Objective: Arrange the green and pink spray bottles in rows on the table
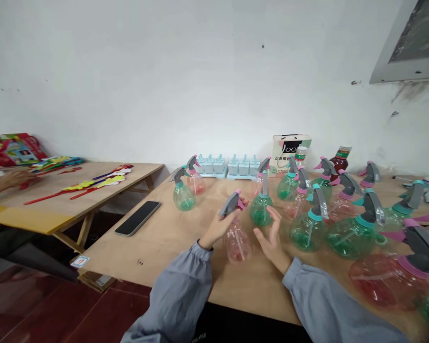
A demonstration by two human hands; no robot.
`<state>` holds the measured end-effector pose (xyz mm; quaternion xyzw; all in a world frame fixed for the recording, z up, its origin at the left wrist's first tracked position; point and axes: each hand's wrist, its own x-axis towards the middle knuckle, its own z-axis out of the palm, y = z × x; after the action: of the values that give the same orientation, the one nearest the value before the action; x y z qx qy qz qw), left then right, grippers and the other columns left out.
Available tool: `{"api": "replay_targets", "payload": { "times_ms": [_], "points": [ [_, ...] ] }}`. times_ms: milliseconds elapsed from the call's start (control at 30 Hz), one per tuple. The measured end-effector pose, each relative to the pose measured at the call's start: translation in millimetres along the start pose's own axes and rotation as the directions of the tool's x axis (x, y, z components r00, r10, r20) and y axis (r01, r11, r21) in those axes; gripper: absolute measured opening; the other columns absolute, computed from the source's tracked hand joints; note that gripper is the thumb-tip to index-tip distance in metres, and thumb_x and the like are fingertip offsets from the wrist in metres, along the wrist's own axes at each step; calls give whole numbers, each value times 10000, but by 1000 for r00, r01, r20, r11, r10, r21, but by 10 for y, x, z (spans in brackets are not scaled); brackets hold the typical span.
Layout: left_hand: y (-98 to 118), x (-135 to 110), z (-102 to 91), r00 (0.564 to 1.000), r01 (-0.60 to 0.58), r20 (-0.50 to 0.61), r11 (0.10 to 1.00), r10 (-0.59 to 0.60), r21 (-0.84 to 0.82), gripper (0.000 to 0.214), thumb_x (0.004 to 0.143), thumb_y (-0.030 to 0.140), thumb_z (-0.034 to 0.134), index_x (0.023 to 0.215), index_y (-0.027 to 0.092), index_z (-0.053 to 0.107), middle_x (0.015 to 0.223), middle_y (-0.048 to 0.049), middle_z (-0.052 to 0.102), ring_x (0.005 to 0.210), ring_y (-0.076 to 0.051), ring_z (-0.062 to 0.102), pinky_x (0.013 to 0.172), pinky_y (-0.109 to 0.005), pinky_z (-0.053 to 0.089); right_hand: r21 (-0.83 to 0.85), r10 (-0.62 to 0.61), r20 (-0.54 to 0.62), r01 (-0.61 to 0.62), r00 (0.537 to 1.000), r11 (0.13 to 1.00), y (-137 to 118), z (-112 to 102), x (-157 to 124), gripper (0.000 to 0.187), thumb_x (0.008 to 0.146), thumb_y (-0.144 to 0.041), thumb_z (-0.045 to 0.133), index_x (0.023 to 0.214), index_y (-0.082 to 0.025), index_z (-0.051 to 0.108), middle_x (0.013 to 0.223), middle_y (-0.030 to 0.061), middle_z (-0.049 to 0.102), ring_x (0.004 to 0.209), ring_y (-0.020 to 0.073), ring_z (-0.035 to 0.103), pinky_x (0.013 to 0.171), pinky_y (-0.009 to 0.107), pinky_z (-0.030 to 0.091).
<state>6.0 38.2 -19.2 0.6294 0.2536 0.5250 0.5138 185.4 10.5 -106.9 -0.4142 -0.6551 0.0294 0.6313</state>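
Note:
My left hand (219, 226) is closed around the neck of a pink spray bottle (237, 244) with a grey trigger head, close to the table's front. Right of it, my right hand (272, 240) has its fingers apart and holds nothing. Just beyond that hand stands a green spray bottle (260, 210), its grey head upright; whether the fingertips touch it I cannot tell. Several more pink and green bottles crowd the right side, among them a green one (307, 232) and a large pink one (388, 281). Another green bottle (183, 196) and a pink one (197, 183) stand farther left.
A phone (138, 218) lies on the wooden table (186, 255). Light-blue ice-pop moulds (214, 166) and a printed paper bag (279, 164) stand by the wall. On the left table (103, 200) lie colourful flat pieces; another person's hand (12, 180) is at its far left.

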Motion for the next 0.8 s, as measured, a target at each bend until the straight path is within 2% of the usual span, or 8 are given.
{"api": "replay_targets", "payload": {
  "times_ms": [67,133,267,367,467,567,700,800],
  "points": [
    [-1,16,-76,994,111,34,979,-107,-170,510,766,532,746,1121,170,689,1078,-123,768,1145,-326,696,990,-448,538,-108,-5,-99,-6,995,994,102,-14,156,681,946,-501,580,1489,-213,287,1480,178,393,1439,307,377,1205,576,297],
    [10,8,-113,984,175,62,949,-164,-264,456,725,499,771,1024,165,689,963,-106,773,1053,-311,729,839,-376,577,-152,54,-151,-77,987,985,214,19,270,773,919,-548,598,1503,-178,251,1505,209,372,1464,321,344,1213,580,275],
    [40,-28,-123,993,85,-51,932,-110,-352,364,673,448,809,835,180,623,666,-12,667,800,-214,726,577,-234,492,-87,236,-174,-254,956,963,399,138,342,961,814,-722,622,1481,-130,265,1488,254,408,1441,356,378,1192,582,301],
    [70,-52,-133,984,131,-68,932,-162,-337,410,670,481,815,859,174,621,661,-13,652,763,-202,709,472,-199,398,2,306,-132,-308,943,951,457,168,330,971,744,-773,654,1414,-144,342,1425,242,491,1354,348,485,1143,555,385],
    [90,-81,-142,974,192,-58,932,-220,-309,466,647,519,832,887,168,642,730,-52,695,860,-246,728,442,-185,352,54,356,-98,-352,929,934,455,133,308,945,702,-780,684,1357,-163,393,1365,220,555,1264,334,563,1095,541,445],
    [66,-113,-141,973,197,-63,942,-222,-271,432,664,541,818,788,170,635,663,-51,676,871,-261,733,442,-183,353,65,385,-69,-381,920,922,427,77,279,946,669,-775,713,1329,-166,415,1344,214,576,1245,334,580,1084,533,459],
    [-10,-128,-147,982,190,30,954,-189,-233,415,649,519,827,795,168,659,705,-70,706,873,-265,732,489,-212,426,73,404,-18,-402,914,913,395,32,242,934,664,-766,727,1322,-176,425,1319,203,602,1211,330,607,1059,530,482],
    [-51,-120,-158,987,152,-7,962,-158,-226,386,686,524,789,771,179,638,676,-55,690,879,-258,728,583,-255,504,67,397,-18,-395,917,916,389,26,233,931,670,-775,719,1318,-172,432,1298,203,615,1196,331,615,1046,530,490]
  ]
}}
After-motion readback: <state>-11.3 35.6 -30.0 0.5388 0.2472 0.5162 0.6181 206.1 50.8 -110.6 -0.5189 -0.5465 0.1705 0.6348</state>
